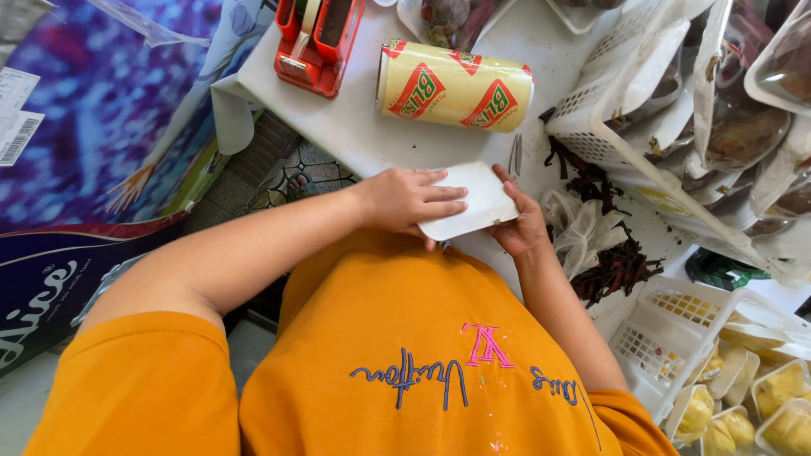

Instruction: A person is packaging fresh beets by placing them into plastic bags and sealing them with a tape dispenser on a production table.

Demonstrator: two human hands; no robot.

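Both hands meet at the near edge of the white tabletop (pixel 372 127), right in front of the person's orange shirt (pixel 422 355). Between them: 1 flat white tray (pixel 470 201), rounded corners, tilted a bit, held just above the tabletop edge.

Left hand (pixel 408 200) lies on the tray's left side w/ fingers (pixel 439 196) stretched flat over the top face, thumb hidden under, so the grip is clamped on the tray. Right hand (pixel 519 224) cups the tray from below and at its right edge; fingers mostly hidden behind the tray, palm up, also gripping it.

Just beyond the tray, a yellow roll w/ red diamond marks (pixel 456 86) lies on its side across the tabletop, near but not touching the hands. Thin metal tweezers or clip (pixel 515 154) lie between roll and tray; can't tell which. Far left corner of tabletop: red tape dispenser (pixel 317 38).

Right of the hands: crumpled clear plastic bag (pixel 574 228), next to a heap of dark reddish dried bits (pixel 612 270). Behind that, a white slotted basket (pixel 608 101) tipped on its side, w/ clear pouches of dark stuff (pixel 743 127) piled over it. Lower right: another white slotted basket (pixel 667 329), and beside it several trays of yellow fruit pieces (pixel 760 405) under film.

Left, below tabletop level: a blue-purple printed bag (pixel 84 110).
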